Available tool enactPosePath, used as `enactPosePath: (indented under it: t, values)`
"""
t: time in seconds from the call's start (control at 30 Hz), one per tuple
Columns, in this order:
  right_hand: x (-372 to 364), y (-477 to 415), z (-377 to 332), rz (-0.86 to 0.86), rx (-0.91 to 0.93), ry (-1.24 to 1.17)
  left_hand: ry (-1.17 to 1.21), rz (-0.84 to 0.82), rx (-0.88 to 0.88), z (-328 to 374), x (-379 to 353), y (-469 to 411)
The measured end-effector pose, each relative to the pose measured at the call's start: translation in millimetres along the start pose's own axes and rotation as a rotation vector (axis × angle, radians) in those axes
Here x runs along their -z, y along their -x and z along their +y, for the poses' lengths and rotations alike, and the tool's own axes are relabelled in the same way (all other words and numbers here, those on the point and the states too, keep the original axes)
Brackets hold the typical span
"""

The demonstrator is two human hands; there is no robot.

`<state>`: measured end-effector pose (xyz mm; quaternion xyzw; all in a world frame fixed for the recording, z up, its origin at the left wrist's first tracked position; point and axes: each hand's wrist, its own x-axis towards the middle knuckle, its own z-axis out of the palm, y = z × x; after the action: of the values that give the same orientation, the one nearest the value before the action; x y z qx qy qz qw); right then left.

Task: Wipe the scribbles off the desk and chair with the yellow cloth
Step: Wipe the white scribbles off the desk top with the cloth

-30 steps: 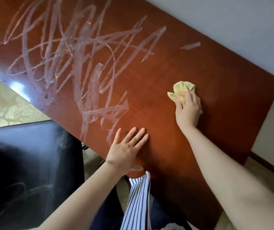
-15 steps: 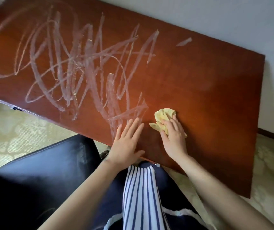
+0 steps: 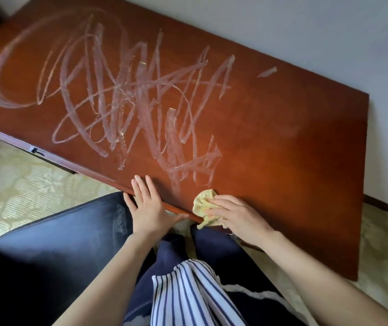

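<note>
A reddish-brown wooden desk (image 3: pixel 294 142) carries broad whitish scribbles (image 3: pixel 127 102) over its left and middle part. A short separate stroke (image 3: pixel 267 72) lies near the far edge. My right hand (image 3: pixel 237 217) grips the crumpled yellow cloth (image 3: pixel 203 203) and presses it on the desk's near edge, just below the lowest scribble lines. My left hand (image 3: pixel 147 205) rests flat with straight fingers on the same edge, a little left of the cloth. The black chair (image 3: pixel 54 255) stands at lower left, with faint pale marks (image 3: pixel 117 220) near its right edge.
A pale wall (image 3: pixel 306 31) runs behind the desk. Patterned beige carpet (image 3: pixel 23 189) lies under the desk and chair. My dark trousers and striped apron (image 3: pixel 188 292) fill the lower middle. The desk's right end (image 3: pixel 362 184) stops near a dark baseboard.
My right hand has drawn the cloth from the desk's middle right back to the near edge. My left hand slid back to that edge too. The view has pulled back, showing more scribbles.
</note>
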<state>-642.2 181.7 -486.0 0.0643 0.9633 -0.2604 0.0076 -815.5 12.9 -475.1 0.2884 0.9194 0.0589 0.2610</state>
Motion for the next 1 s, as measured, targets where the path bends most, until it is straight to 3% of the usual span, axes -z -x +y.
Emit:
enactPosePath:
  t: [0.2,0.37,0.67,0.8,1.0]
  values:
    - [38.7,-40.1,47.3,-0.046,-0.041,0.066,-0.110,-0.055,0.070,8.5,3.3,-2.7]
    - [70.3,-100.4,79.8,-0.050,-0.201,0.086,-0.194,-0.147,0.120,15.6,11.0,-7.3]
    - [56.9,-169.3,79.8,0.264,-0.524,0.068,-0.229,-0.269,0.163,16.2,24.9,-10.1]
    - [37.4,-153.9,54.3,0.260,-0.376,0.046,-0.226,-0.273,0.172,16.5,25.6,-13.6]
    - [12.0,-101.5,19.5,0.098,-0.106,0.016,-0.268,-0.242,0.161,20.9,22.7,-8.3]
